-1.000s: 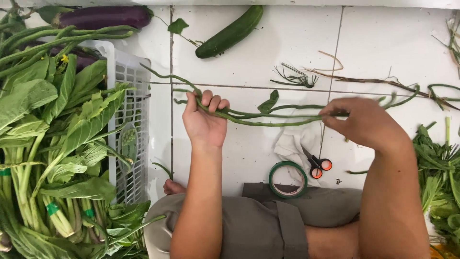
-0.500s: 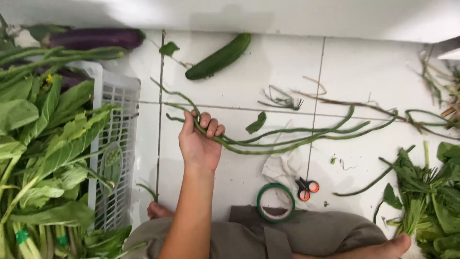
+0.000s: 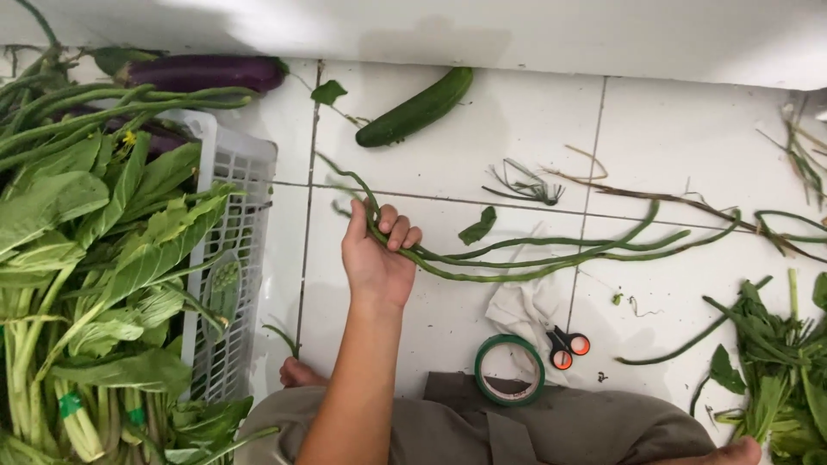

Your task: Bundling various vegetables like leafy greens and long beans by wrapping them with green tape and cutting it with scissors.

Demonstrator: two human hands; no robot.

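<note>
The person sits on a white tiled floor [image 3: 482, 129], and only 1 hand shows. The left hand [image 3: 376, 258] is clenched around a bunch of long green beans [image 3: 534, 258], gripping them near one end with the fingers [image 3: 398, 232] curled over the top. From the fist the beans trail off to the person's right, lying along the tiles and curving up slightly at their far tips; a few short ends stick out past the thumb side and curl toward the wall. The right hand is out of view, so I cannot tell what it is doing.

Just below the beans lies a crumpled white cloth [image 3: 525, 310], and beside it a small pair of scissors with orange handles [image 3: 564, 346]. A roll of green tape [image 3: 509, 370] sits near the person's grey-trousered lap, touching the edge of the cloth.

To the left stands a white plastic basket [image 3: 233, 258] piled with leafy greens [image 3: 95, 250], some bundled with green bands low on the stems. More long beans and a purple eggplant [image 3: 207, 73] rest at the top of that pile. A cucumber [image 3: 418, 108] lies on the tiles near the wall, well apart from the hand. Another heap of leafy stalks [image 3: 775, 370] sits at the far right.
</note>
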